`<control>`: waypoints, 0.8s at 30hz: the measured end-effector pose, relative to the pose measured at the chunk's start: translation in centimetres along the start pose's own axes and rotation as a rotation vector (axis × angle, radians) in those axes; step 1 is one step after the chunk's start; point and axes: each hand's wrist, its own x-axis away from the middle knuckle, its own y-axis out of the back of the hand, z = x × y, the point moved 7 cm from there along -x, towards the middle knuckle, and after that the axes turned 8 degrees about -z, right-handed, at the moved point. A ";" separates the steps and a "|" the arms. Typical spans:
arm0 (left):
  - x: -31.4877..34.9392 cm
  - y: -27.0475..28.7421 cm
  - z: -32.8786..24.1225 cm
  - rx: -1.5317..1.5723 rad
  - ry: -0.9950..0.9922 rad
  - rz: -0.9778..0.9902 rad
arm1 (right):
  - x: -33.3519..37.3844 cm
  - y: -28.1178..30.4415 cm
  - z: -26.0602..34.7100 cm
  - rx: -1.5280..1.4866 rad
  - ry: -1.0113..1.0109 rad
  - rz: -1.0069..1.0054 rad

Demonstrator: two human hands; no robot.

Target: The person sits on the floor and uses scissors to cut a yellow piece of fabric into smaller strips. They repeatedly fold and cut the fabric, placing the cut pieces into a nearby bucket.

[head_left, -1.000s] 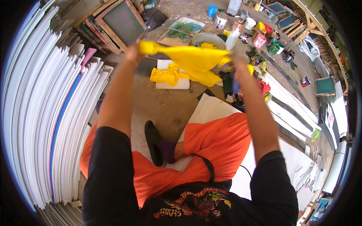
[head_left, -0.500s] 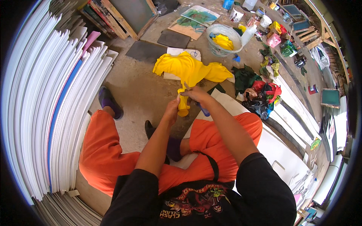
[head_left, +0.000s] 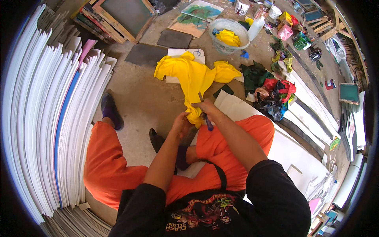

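Observation:
A bright yellow cloth (head_left: pixel 193 75) lies bunched on the floor ahead of me, with one end drawn toward my lap. My left hand (head_left: pixel 182 124) is closed on that near end. My right hand (head_left: pixel 207 109) meets the cloth just to the right, its fingers wrapped round a slim tool with a purple-blue handle (head_left: pixel 209 125). The tool's narrow dark end points away from me; its exact kind I cannot make out. Beneath the far part of the cloth is a white board (head_left: pixel 199 55).
A bucket (head_left: pixel 230 49) holds more yellow cloth. Dark rags (head_left: pixel 254 77) and plastic bags (head_left: pixel 272 104) lie to the right. Tall stacked white sheets (head_left: pixel 35 118) stand on the left, and framed screens (head_left: pixel 124 15) lean at the back. My orange-trousered legs are bent around the work.
Both hands have come slightly nearer with the cloth's end, which is now less twisted and fans out wider. The tool has turned more upright in my right hand.

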 end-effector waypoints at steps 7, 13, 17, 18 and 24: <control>-0.4 -2.5 -6.5 -0.420 -0.315 -0.408 | -1.0 0.9 4.9 -0.001 0.257 -0.150; 0.1 -3.5 -8.3 -0.516 -0.273 -0.155 | -1.4 5.8 7.9 -0.639 0.250 -0.233; -1.9 3.2 -7.5 -0.603 -0.176 -0.212 | -2.9 9.4 7.4 -0.881 0.135 -0.357; -1.8 3.2 -8.0 -0.517 -0.254 -0.190 | -2.8 10.0 7.3 -0.908 0.084 -0.367; 0.8 -2.3 -11.5 -0.016 -0.331 0.002 | -2.6 8.7 7.2 -1.075 -0.055 -0.184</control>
